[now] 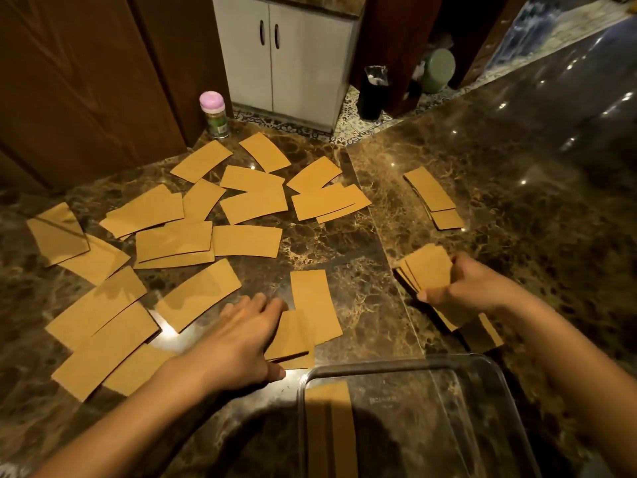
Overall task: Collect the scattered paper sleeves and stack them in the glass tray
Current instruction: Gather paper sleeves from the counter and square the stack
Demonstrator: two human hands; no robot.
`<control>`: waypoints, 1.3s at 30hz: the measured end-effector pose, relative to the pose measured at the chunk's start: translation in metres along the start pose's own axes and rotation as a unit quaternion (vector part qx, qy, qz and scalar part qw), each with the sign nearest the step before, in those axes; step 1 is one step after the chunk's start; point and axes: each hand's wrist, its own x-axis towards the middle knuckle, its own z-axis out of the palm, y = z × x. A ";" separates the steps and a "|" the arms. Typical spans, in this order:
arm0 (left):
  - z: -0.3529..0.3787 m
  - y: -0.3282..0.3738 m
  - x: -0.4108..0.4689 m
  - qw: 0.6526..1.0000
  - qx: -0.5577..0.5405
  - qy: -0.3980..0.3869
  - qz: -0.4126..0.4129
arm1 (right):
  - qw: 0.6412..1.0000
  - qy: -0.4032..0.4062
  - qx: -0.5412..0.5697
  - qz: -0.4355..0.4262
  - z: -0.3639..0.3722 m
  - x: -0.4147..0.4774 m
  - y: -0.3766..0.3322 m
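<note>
Several flat tan paper sleeves (246,240) lie scattered over the dark marble counter, mostly left and centre. The clear glass tray (496,381) sits at the near right edge with a few sleeves (327,429) lying in its left side. My right hand (472,284) grips a bundle of sleeves (427,270) above the counter, just beyond the tray. My left hand (241,336) lies palm down, fingers spread, on a sleeve (293,339) left of the tray's far corner. A small pile of sleeves (432,198) rests apart at the right.
A spice jar with a pink lid (214,113) stands at the counter's far edge. Beyond it are a white cabinet (286,56), a black bin (374,93) and a green container (437,69) on the tiled floor. Wooden panels rise at the left.
</note>
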 end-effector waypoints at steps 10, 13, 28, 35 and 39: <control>-0.002 0.006 0.010 0.992 -0.106 0.040 -0.053 | 0.996 0.053 -0.019 0.071 0.000 -0.006 0.096; -0.015 0.017 0.020 0.983 -0.159 0.073 -0.061 | 0.996 0.051 0.007 0.071 -0.003 -0.011 0.079; -0.075 0.113 0.081 0.861 -0.506 0.048 -0.016 | 0.786 -0.124 0.601 -0.078 0.078 -0.059 -0.083; -0.086 0.089 0.081 0.953 -0.300 0.038 0.008 | 0.870 -0.178 0.407 -0.214 0.080 -0.057 -0.054; -0.091 0.093 0.081 0.950 -0.306 0.069 -0.006 | 0.930 -0.055 0.245 -0.267 0.086 -0.059 -0.054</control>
